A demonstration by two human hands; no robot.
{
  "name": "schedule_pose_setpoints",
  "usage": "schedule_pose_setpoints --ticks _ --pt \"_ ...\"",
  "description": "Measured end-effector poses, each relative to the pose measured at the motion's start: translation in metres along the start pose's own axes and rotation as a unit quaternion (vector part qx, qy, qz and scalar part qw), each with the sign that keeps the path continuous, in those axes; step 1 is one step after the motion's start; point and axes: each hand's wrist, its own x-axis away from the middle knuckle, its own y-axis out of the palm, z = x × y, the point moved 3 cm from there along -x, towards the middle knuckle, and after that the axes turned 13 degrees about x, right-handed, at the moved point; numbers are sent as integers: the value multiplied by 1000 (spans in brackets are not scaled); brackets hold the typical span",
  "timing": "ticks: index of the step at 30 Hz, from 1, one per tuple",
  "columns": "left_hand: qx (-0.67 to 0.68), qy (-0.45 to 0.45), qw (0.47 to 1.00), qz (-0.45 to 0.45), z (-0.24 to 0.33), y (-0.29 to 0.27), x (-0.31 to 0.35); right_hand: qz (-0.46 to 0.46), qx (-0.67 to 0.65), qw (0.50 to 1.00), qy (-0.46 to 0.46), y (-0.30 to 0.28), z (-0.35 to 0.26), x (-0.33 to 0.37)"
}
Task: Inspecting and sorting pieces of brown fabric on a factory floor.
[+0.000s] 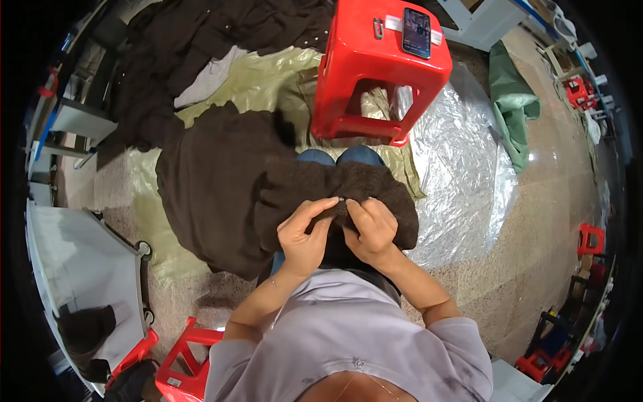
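Observation:
Across my lap lies a dark brown, fuzzy garment (pixel 288 184), with a large part of it spread to the left over the floor covering. A tiny shiny bead or fastener (pixel 341 199) shows on the cloth between my fingertips; its exact kind is too small to tell. My left hand (pixel 305 234) is closed, its fingertips pinching at the cloth beside the shiny piece. Just right of it, my right hand (pixel 370 228) is curled with thumb and fingers gripping the same cloth. My palms hide the fabric beneath them.
Ahead stands a red plastic stool (pixel 382 74) bearing a phone (pixel 416 33) and a small metal clip-like tool (pixel 378 28). More dark cloth (pixel 154 67) is heaped far left. Clear plastic sheeting (pixel 455 174) covers floor at right. A wheeled grey cabinet (pixel 94 254) stands left.

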Motion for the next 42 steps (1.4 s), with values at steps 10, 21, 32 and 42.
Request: schedule_pose_setpoints --ticks 10,21,32,42 --pt "-79 212 973 -48 2 -8 -10 5 -8 1000 -7 -2 -3 6" --pt "16 33 998 -50 -18 -7 -5 -56 -26 998 -32 6 -1 7" --pt "-15 -8 1000 2 -10 -26 -22 -34 30 999 -25 -11 19 -6" --pt "102 -218 970 29 -22 -100 -33 -267 -218 922 178 -56 48 -7"
